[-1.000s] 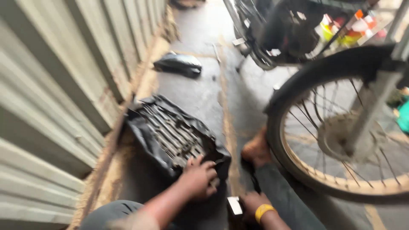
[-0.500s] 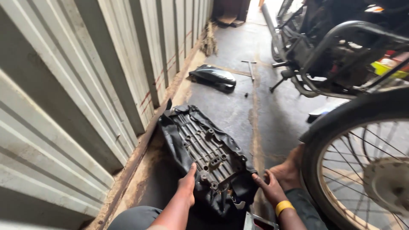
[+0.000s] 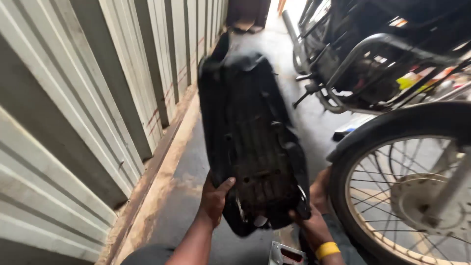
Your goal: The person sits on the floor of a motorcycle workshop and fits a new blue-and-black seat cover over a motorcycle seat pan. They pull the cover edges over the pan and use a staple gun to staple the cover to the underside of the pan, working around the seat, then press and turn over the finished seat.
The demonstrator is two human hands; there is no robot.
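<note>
A long black motorcycle seat (image 3: 250,132) is lifted off the floor, underside facing me, its far end blurred. My left hand (image 3: 214,198) grips its near left edge, thumb on the ribbed underside. My right hand (image 3: 310,223), with a yellow wristband, holds the near right corner from below. A bare foot shows just behind the right hand, beside the wheel.
A corrugated metal wall (image 3: 88,98) runs along the left. A spoked motorcycle wheel (image 3: 417,191) with a black mudguard stands close on the right. Another motorcycle (image 3: 373,59) is parked behind it. A small metal box (image 3: 287,255) lies on the concrete floor near my right wrist.
The seat lay on the floor by the wall; both hands took its near end and raised it, so it now hangs in the air in front of me.
</note>
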